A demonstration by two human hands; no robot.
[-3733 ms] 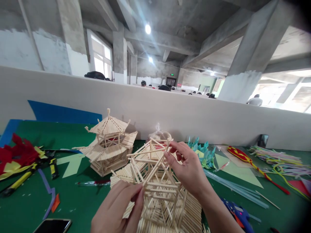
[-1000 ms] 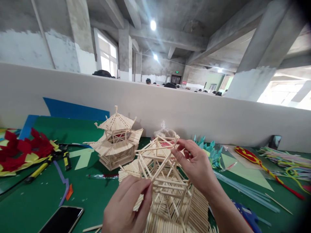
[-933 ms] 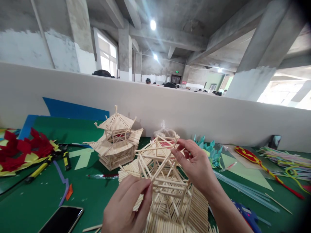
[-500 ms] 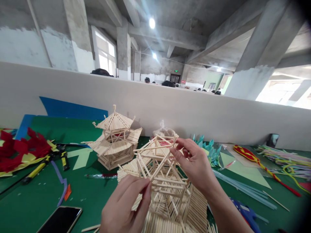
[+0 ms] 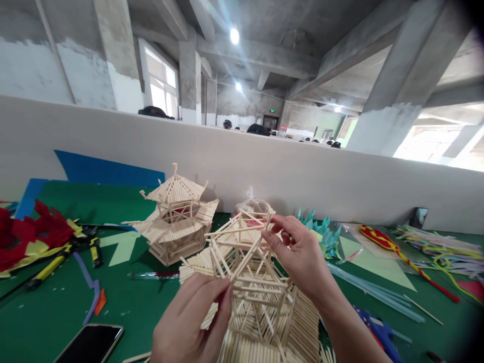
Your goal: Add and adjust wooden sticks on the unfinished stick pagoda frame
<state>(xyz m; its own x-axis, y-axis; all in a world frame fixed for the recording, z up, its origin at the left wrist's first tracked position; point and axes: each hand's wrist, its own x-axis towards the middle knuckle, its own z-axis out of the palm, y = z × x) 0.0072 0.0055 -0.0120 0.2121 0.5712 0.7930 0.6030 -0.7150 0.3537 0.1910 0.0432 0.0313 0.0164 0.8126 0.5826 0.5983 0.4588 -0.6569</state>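
A half-built pavilion of thin wooden sticks point(image 5: 257, 297) stands on the green table right in front of me, its upper roof only an open frame. My left hand point(image 5: 192, 322) pinches a stick at the frame's lower left corner. My right hand point(image 5: 298, 257) has its thumb and fingers closed on sticks at the top right of the frame. A finished stick pavilion point(image 5: 176, 219) stands behind to the left.
On the left lie red and yellow paper point(image 5: 34, 237), yellow-handled pliers point(image 5: 49, 267) and a black phone point(image 5: 91, 344). Teal paper shapes point(image 5: 321, 234), clear tubes point(image 5: 374, 295), coloured straws point(image 5: 438, 249) and a blue glue gun point(image 5: 378, 330) lie right. A white partition wall point(image 5: 302, 174) backs the table.
Both hands keep their hold on the stick frame. The view has drifted slightly, so everything sits a little further left than a second ago.
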